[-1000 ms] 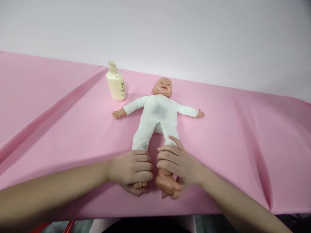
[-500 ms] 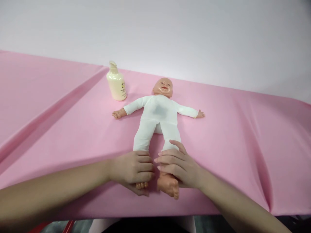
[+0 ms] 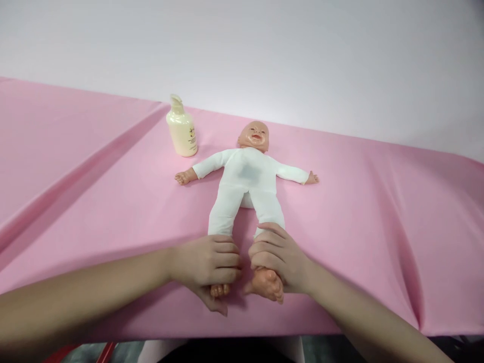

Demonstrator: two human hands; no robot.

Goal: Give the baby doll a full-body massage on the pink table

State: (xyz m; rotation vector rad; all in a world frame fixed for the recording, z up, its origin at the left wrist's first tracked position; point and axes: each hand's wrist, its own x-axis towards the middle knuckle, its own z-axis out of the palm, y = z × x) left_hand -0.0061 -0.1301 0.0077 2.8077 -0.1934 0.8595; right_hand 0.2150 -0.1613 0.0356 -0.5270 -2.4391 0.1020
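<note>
One doll lies face-up, head pointing away, left hand and right hand gripping its legs.

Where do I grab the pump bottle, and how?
Probably hold the bottle around its rounded body, below the narrow pump top, coming from the left. It stands upright there, and the doll lies over on its right.

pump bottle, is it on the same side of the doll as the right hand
No, the cream plastic pump bottle stands beyond the left hand, left of the white-clothed doll.
</note>
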